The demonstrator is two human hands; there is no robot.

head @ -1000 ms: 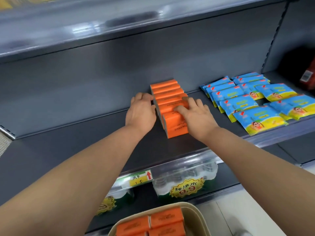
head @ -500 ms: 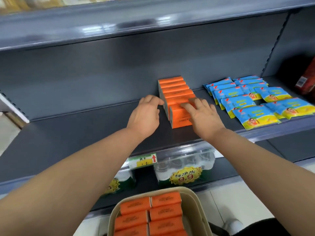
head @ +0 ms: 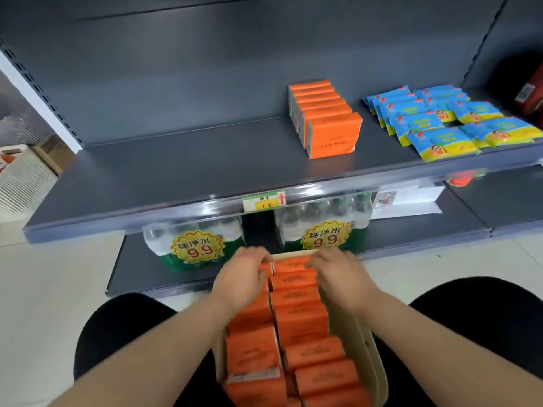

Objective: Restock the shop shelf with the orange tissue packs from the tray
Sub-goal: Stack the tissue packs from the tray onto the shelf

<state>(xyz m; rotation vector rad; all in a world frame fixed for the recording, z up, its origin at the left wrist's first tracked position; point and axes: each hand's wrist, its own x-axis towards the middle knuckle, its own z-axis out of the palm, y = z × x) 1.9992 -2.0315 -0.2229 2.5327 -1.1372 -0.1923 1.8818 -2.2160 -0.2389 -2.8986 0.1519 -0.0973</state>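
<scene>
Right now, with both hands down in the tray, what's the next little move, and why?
Probably grip the far packs and lift them out. The left hand and right hand sit over them, the tray holds many packs, and the shelf has bare space beside its orange row.

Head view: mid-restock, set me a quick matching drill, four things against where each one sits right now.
Things
1. row of orange tissue packs
2. blue-and-yellow packets
3. bottled water packs
4. beige tray

Places
A. lower shelf, behind the yellow 9.9 stickers
B. bottom of the view, in front of both shelves
C. upper shelf, standing on edge in a line
D. upper shelf, lying flat, right of the orange row

Pairs: 1-C, 2-D, 3-A, 4-B
</scene>
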